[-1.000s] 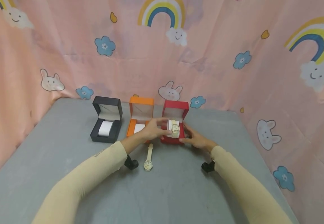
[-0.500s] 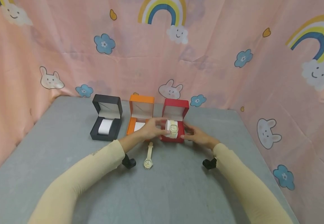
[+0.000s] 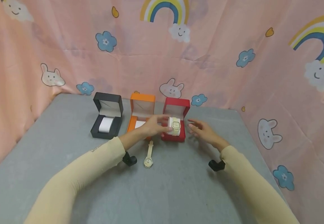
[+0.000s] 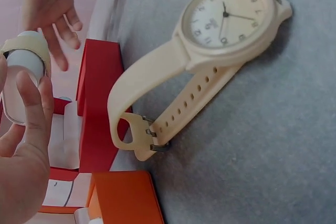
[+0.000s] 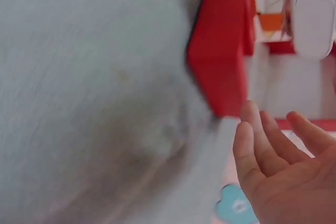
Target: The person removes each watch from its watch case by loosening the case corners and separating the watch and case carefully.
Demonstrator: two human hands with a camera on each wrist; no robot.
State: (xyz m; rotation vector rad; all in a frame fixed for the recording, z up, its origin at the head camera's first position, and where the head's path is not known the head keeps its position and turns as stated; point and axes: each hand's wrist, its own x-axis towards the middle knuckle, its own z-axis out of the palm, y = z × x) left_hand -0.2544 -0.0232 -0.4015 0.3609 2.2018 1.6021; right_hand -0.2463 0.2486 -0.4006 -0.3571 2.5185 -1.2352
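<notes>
My left hand pinches the white watch cushion, which has a cream square-faced watch strapped round it. In both wrist views the cushion is held out of the open red watch box. To the right of that box, my right hand is apart from it, fingers relaxed and holding nothing. Another cream watch with a round dial lies on the table in front of the boxes, its strap buckled in a loop.
An open orange watch box stands left of the red one, partly hidden by my left hand. Farther left is an open black watch box with a white cushion inside. A pink patterned curtain hangs behind the grey table.
My right hand has let go near the red box and drawn away to the right. The left hand stays at the cushion with the watch, nearly unmoved.
</notes>
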